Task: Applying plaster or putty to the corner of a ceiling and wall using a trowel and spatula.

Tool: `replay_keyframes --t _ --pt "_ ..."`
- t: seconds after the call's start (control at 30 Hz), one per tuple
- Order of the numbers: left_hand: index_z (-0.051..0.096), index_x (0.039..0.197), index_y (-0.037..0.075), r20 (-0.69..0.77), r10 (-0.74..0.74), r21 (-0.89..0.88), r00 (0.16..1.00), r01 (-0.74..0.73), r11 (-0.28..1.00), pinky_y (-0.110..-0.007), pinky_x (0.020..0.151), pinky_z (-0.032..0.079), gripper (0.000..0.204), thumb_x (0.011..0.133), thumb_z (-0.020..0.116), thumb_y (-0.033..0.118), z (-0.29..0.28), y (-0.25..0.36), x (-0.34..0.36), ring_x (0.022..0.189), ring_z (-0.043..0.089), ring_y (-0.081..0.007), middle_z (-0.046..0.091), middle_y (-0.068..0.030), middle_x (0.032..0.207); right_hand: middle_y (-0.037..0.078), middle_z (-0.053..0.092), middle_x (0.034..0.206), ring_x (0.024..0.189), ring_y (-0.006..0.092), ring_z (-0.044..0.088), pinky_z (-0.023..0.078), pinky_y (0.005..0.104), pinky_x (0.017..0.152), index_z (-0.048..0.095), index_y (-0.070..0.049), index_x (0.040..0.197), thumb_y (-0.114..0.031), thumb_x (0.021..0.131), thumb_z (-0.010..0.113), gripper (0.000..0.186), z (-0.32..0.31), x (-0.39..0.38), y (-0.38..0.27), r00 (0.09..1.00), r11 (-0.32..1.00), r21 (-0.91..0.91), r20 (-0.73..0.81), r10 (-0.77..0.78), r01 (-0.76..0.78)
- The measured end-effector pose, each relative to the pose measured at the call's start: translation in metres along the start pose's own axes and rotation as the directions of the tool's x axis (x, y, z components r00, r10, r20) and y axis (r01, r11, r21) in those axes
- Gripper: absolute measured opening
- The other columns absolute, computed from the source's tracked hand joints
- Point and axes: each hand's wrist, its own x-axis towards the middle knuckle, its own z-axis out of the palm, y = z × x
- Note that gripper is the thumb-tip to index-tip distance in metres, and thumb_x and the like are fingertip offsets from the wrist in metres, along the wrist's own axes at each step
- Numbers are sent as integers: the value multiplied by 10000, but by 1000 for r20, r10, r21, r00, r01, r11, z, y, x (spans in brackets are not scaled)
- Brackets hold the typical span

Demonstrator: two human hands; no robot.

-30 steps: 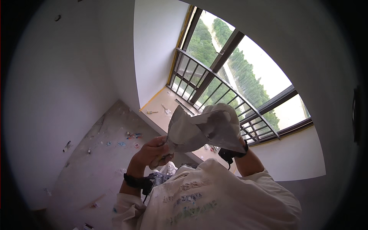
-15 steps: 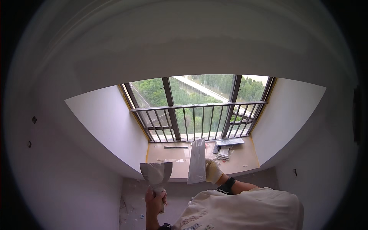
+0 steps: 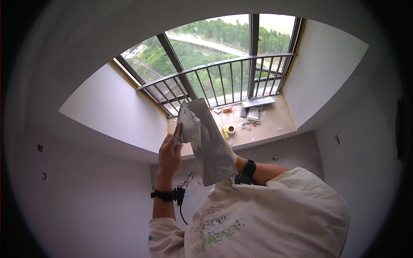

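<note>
Holding putty knife (image 3: 186, 124) L hand (image 3: 170, 152) | plaster board (image 3: 211, 142) R hand (image 3: 232, 155)

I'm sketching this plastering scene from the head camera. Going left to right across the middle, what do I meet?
Black wristband → left hand → white plaster → grey flat board → tape roll on the window sill → white side wall.

Head camera, looking down-forward; window bay (image 3: 241, 77) ahead, hands close.
</note>
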Motion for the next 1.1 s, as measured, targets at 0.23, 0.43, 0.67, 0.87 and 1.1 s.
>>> replay_keyframes --t 0.23,0.43,0.67,0.87,1.1 --pt "616 1294 42 -81 -166 -52 983 162 985 -355 633 483 445 853 590 -16 43 -109 -55 672 575 -204 573 -82 760 75 659 1221 1099 199 639 516 328 953 623 -40 1236 -110 962 584 286 -66 20 9 810 436 896 -198 552 -79" --pt "601 981 123 24 -666 -561 746 561 608 -259 437 403 56 985 576 172 78 -204 -152 547 517 -143 595 -20 717 118 677 956 826 196 699 602 335 709 580 -2 1171 -178 937 564 293 -289 103 -49 898 350 901 -356 258 256" --pt "605 988 116 135 -889 -596 437 753 280 -260 439 405 63 986 575 172 119 -153 -188 545 516 -142 598 -20 722 63 650 932 748 145 678 571 279 608 588 -31 1131 -226 980 601 246 -405 203 -135 690 942 185 -721 -64 281" --pt "607 994 111 163 -928 -636 334 755 160 -261 441 406 69 986 575 172 126 -121 -194 544 515 -141 601 -21 727 54 646 862 665 117 623 523 267 571 603 -25 1086 -270 962 640 277 -387 247 -120 663 981 -29 -733 -151 192" --pt "611 1001 104 176 -940 -667 292 737 105 -263 443 407 78 987 575 172 126 -121 -220 542 514 -139 604 -21 732 116 653 783 699 313 654 521 419 640 588 -51 1020 -311 922 651 285 -239 331 -142 671 880 -475 -654 -350 -4"
